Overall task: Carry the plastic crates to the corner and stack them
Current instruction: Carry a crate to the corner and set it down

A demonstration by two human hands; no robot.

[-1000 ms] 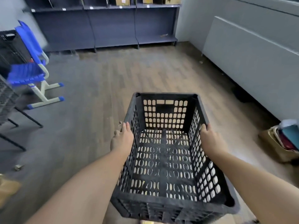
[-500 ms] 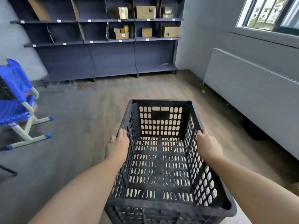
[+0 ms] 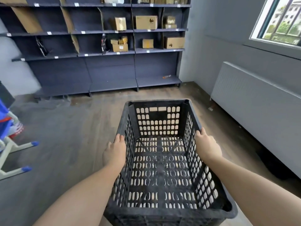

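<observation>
Black perforated plastic fills the lower middle of the view: one empty crate (image 3: pixel 162 160), held level in front of the person and clear of the wooden floor (image 3: pixel 73 136). The left hand (image 3: pixel 114 154) is clamped on the crate's left wall near the top rim, fingers wrapped over the edge and closed on it; the right hand (image 3: pixel 206 145) grips the right wall the same way, fingers curled shut around the rim. This looks like the carrying step, with the crate in transit and no stack yet in sight. Ahead, dark shelving (image 3: pixel 105 70) with cardboard boxes meets a grey wall by a white radiator (image 3: pixel 254 101), and that junction is probably the corner meant. The next move calls for walking on with both grips kept firm, then lowering the crate flat onto the floor close to the walls, square enough for others to sit on top
</observation>
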